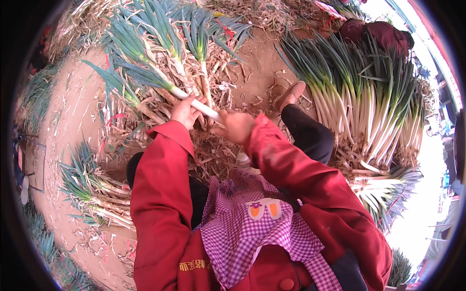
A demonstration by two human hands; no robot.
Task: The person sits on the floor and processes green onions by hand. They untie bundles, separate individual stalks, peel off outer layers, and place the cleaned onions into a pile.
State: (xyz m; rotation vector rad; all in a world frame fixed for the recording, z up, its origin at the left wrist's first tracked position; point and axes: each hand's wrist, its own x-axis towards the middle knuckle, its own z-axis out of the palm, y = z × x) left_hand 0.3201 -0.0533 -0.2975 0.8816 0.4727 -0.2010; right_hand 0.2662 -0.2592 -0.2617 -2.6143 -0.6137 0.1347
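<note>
A single large green onion (200, 106) lies across my two hands, its white shank bare and its green leaves pointing to the upper left. My left hand (186, 112) grips the shank around its middle. Near the root end, my right hand (236, 125) is closed on it; the root tip is hidden by the fingers. Beyond my hands lies a heap of unpeeled green onions (178, 67) with dry brown outer leaves. Below my hands, peeled-off dry husks (211, 152) cover the ground between my legs.
To the right lies a big row of green onions with clean white shanks (364, 105); a tied bundle (378, 196) is below it. Another unpeeled bunch (98, 196) is at the left. My shoe (291, 95) rests on bare soil (258, 62). A person in dark red (386, 32) is at the upper right.
</note>
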